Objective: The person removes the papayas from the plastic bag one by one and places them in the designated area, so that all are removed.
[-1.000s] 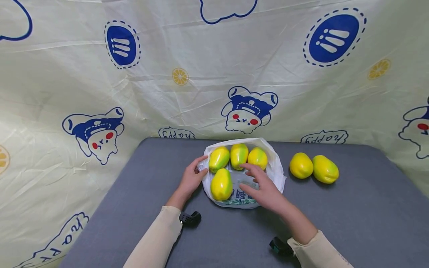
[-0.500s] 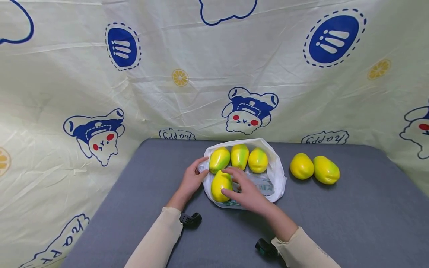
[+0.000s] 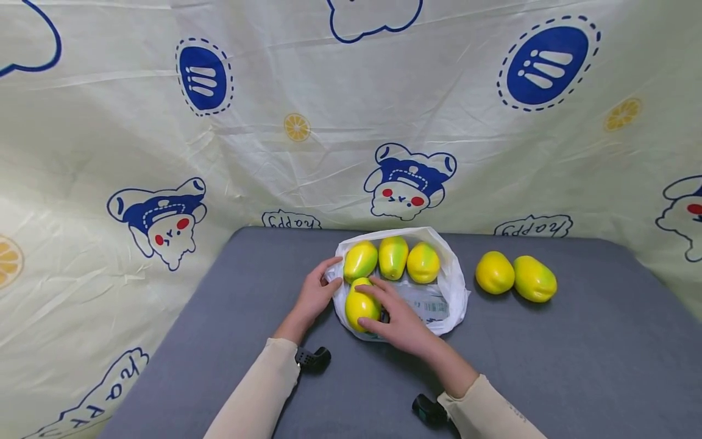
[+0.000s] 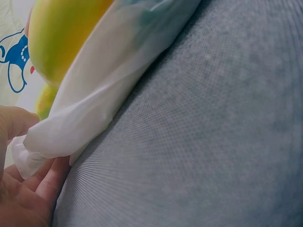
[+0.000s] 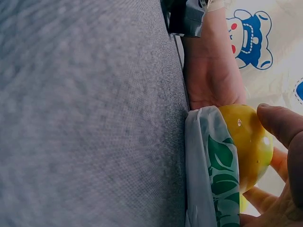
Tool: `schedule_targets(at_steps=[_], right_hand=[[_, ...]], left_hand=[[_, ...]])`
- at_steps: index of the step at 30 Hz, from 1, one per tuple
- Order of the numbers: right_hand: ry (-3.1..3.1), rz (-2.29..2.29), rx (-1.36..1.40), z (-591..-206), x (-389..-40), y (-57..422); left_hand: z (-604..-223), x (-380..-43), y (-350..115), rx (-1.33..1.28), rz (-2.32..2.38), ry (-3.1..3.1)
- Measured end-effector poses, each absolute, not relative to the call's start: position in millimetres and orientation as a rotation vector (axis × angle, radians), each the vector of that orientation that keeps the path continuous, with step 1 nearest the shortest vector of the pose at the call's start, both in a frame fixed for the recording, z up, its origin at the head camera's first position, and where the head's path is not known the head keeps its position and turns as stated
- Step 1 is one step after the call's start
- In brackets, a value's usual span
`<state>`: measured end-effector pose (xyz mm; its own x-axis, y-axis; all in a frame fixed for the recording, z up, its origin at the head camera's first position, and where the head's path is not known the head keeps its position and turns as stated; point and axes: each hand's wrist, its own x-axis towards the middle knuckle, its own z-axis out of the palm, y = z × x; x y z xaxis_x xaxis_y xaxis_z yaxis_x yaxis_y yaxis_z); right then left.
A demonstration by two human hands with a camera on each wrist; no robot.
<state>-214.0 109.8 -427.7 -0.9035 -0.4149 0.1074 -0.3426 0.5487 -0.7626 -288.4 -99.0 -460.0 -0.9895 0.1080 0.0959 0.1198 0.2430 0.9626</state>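
Yellow-green, a mango-like fruit (image 3: 361,310) is gripped by the right hand (image 3: 400,324) inside a plastic bag (image 3: 457,286) near the desk's (image 3: 548,353) far edge; the bag's rim is pinched by the left hand (image 3: 315,297). Likely firm but slippery, such fruit is best cupped round its middle.

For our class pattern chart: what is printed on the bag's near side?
Green leaves on the white bag, clearest in the right wrist view.
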Motion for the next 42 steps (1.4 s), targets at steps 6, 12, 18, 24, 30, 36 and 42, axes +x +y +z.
schedule_targets(at_steps=[6, 12, 18, 24, 30, 36, 42], right_hand=[[2.659, -1.312, -0.626, -430.2, -213.7, 109.7], [2.669, -1.308, -0.632, -430.4, -213.8, 109.8], [2.689, -1.326, -0.654, -431.5, -213.0, 109.9], [2.694, -1.337, -0.650, -427.9, -212.3, 111.4], [2.653, -1.452, -0.629, -411.9, -214.3, 122.8], [2.609, -1.566, -0.596, -392.5, -216.8, 143.9], [2.546, -1.680, -0.592, -372.8, -218.5, 172.9]], left_hand=[[-461.3, -288.1, -99.3, -0.229, -1.891, -2.485], [-460.0, -287.9, -99.0, -0.244, -1.897, -2.476], [-460.7, -288.4, -98.5, -0.241, -1.906, -2.468], [-460.9, -289.0, -98.5, -0.228, -1.908, -2.465], [-459.5, -289.3, -97.4, -0.237, -1.913, -2.466], [-457.8, -288.4, -96.6, -0.228, -1.895, -2.480], [-459.2, -288.4, -96.1, -0.236, -1.900, -2.472]])
